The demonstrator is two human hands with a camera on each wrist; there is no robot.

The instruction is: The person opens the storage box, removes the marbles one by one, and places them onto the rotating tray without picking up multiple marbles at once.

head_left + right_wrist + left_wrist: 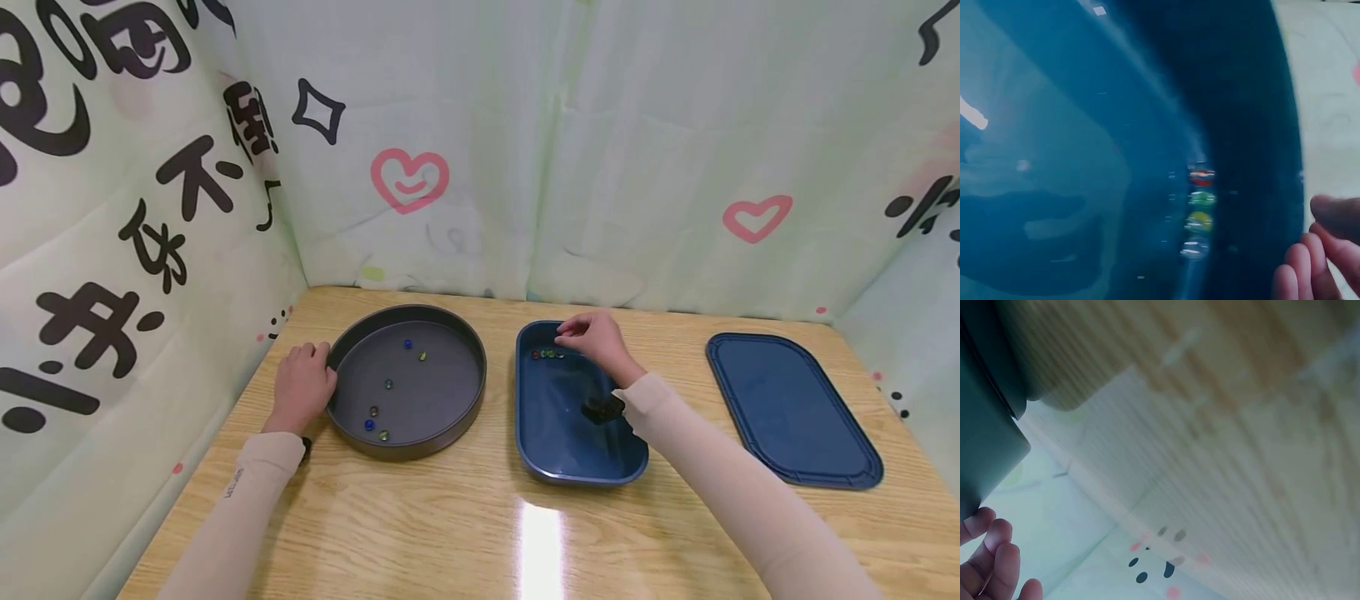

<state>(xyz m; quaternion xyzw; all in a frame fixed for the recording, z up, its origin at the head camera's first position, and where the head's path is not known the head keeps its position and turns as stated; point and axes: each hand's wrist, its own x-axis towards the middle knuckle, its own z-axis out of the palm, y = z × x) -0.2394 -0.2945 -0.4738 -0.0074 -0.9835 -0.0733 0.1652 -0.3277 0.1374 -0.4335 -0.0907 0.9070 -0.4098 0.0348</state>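
The dark round pan (442, 392) was seen left of the frame's centre, and its left edge was touched by the left hand (303, 386). Bent fingers were laid against the outer wall in the left wrist view; whether the rim was pinched by that grip could not be told. In the pan, six marbles (370, 425) were scattered: a blue one and a yellow one near the top, a pale one near the middle, and a brownish, a blue and a yellow-green one grouped at lower left.

The blue tub (551, 417) was placed right of centre, apart from the pan. Above its upper end the right hand (595, 340) was held, thumb and fingers drawn close in a narrow grip; whether anything was held between the tips could not be told. Near the tub's upper end, a row was formed by four more marbles, ordered red, green, yellow and clear from top to bottom in the right wrist view.

At the right of the frame a flat blue lid (795, 408) was laid on the wooden bench (442, 533). The tub's right side was partly covered by a pale sleeve (675, 425). Behind, printed cloth (502, 150) was hung.
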